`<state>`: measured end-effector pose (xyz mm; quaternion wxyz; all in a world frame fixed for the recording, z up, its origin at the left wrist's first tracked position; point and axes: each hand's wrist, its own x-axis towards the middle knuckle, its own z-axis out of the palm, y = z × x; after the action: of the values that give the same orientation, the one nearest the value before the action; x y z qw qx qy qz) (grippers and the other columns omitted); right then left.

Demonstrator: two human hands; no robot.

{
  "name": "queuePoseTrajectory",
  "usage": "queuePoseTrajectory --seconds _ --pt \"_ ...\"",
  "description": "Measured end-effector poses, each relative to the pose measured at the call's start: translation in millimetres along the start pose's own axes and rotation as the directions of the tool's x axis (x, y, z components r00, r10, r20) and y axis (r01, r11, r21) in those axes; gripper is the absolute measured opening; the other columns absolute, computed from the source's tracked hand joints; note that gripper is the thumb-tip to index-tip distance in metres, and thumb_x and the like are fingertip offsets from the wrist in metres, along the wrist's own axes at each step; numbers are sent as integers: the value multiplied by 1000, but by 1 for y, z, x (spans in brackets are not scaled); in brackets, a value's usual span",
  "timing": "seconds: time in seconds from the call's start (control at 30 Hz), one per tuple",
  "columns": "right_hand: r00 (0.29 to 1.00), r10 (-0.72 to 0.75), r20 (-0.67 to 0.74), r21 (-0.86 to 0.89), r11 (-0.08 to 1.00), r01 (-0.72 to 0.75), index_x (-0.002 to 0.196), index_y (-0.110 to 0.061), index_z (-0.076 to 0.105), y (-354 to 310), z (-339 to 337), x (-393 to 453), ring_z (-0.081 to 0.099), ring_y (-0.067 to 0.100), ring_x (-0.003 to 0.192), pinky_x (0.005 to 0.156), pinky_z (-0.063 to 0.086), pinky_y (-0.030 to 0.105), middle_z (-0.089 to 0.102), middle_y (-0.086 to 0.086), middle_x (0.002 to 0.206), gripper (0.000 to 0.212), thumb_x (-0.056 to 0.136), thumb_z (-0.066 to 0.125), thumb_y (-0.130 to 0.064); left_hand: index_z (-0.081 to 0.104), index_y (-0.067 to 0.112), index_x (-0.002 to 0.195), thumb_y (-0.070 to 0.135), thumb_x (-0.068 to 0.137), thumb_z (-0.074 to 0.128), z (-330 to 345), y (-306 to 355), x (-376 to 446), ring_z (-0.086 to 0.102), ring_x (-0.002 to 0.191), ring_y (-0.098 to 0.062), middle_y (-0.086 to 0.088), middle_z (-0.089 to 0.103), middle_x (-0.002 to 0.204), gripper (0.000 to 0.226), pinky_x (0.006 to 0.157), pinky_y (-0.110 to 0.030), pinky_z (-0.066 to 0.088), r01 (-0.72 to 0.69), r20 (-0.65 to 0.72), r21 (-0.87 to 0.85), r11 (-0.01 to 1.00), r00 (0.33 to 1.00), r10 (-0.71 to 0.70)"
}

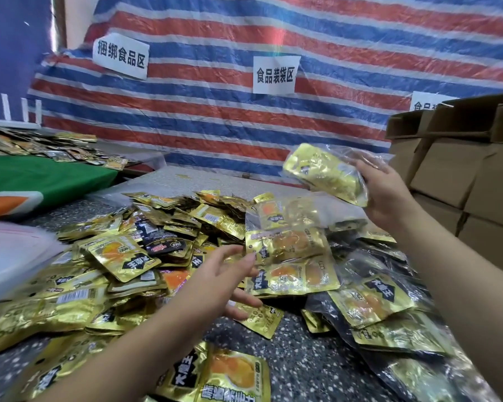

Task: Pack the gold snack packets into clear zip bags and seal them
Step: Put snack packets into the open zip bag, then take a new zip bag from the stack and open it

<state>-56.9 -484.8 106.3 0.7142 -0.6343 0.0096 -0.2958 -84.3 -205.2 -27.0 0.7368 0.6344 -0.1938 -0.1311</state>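
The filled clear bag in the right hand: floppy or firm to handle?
The filled clear bag likely sags: its loose film bunches by the right hand. Glossy plastic probably slides easily. Several gold packets inside, so it may shift weight when tilted.

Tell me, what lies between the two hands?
In the head view, filled clear bags of gold packets lie on the heap between the left hand and the right hand, which holds up another filled bag.
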Motion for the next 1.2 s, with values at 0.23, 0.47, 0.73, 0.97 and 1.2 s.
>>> queuePoseTrajectory --seconds 0.23,0.47,0.73,0.97,1.2 --pt "937 150 -316 -613 721 -323 95 -2 58 56 -25 25 51 22 68 57 41 31 55 15 91 3 93 59 -4 45 30 128 53 76 60 -1 -3 -1 73 73 -20 13 73 96 59 61 -30 59 15 75 82 997 997 -21" --pt "963 -72 -260 -962 101 -252 79 -7 59 54 -30 36 55 23 64 50 36 27 59 8 74 39 90 64 -45 49 35 120 55 78 60 -2 -1 -3 72 71 -18 13 73 94 47 59 -27 56 15 70 109 994 997 -23" --pt "913 -282 -294 -956 99 -277 110 -2 49 55 -38 24 61 37 96 67 41 36 62 15 99 44 91 64 -39 55 27 117 36 97 57 -1 1 -4 70 65 -16 8 74 89 22 55 -25 54 24 -10 156 988 1000 -23" --pt "925 -366 -103 -945 326 23 74 -19 46 55 -10 -43 50 24 62 54 36 31 53 5 69 19 92 49 -25 65 19 103 21 99 56 -2 0 -4 62 54 -12 4 72 75 10 50 -24 49 -16 -128 230 973 991 46" --pt "969 -211 131 -821 524 225 58 -19 37 64 30 -130 34 11 49 52 32 31 39 -7 52 40 95 53 -28 66 12 75 47 99 45 -9 0 -2 47 43 -11 -1 51 49 47 57 -28 43 -8 -191 281 960 979 65"
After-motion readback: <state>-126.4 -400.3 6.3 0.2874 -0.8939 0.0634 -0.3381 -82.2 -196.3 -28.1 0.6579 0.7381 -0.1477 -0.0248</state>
